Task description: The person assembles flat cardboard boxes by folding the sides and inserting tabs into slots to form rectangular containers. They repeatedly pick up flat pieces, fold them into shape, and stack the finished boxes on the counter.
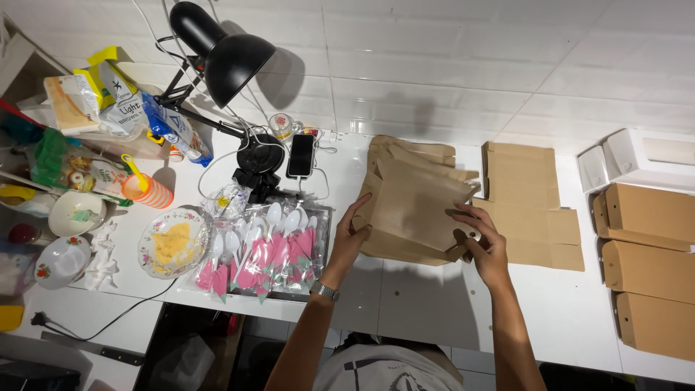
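My left hand and right hand each grip an edge of the flat, creased brown cardboard box blank above the glossy white surface.

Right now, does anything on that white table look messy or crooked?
Yes. The stack of brown cardboard box blanks between the left hand and right hand is fanned out crookedly, corners poking out at different angles. By contrast, the folded brown cardboard boxes at the table's right edge sit in a tidy row.

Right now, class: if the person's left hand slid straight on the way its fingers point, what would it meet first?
The left hand already grips the brown cardboard box; its fingers point up-right, so it would press straight into it.
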